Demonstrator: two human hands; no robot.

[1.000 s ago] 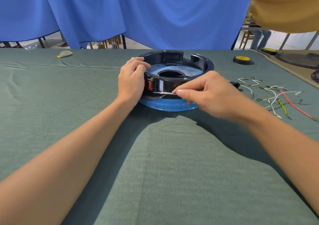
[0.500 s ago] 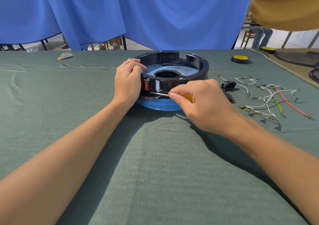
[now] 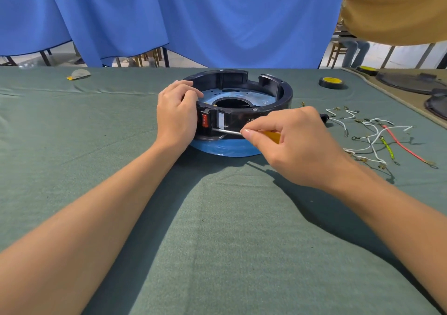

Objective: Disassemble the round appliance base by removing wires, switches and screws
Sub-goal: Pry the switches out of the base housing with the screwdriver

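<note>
Change: since a second earlier the right hand [image 3: 297, 145] had drawn back toward the person along the screwdriver [image 3: 227, 131], uncovering its yellow handle; the base [image 3: 285, 97] and the left hand [image 3: 176, 118] had stayed in place.
Base: round, black-walled, blue along the bottom edge, open side up; it stood on the green cloth [image 3: 217, 242] at the middle of the table, toward the far edge.
Left hand: fingers curled over the near-left rim of the base, gripping it, just beside the red switch [image 3: 205, 120] in the wall.
Right hand: thumb and forefinger pinched the screwdriver where the metal shaft met the handle.
Screwdriver: held nearly level; its tip lay at the base wall just below the switch. Whether it sat in a screw could not be told.
Wires: loose white, red and yellow-green wires [image 3: 372, 140] lay on the cloth to the right, apart from the base.
Surroundings: a black-and-yellow tape roll [image 3: 331, 82] lay beyond the wires; a blue curtain [image 3: 217, 19] hung behind the table.
</note>
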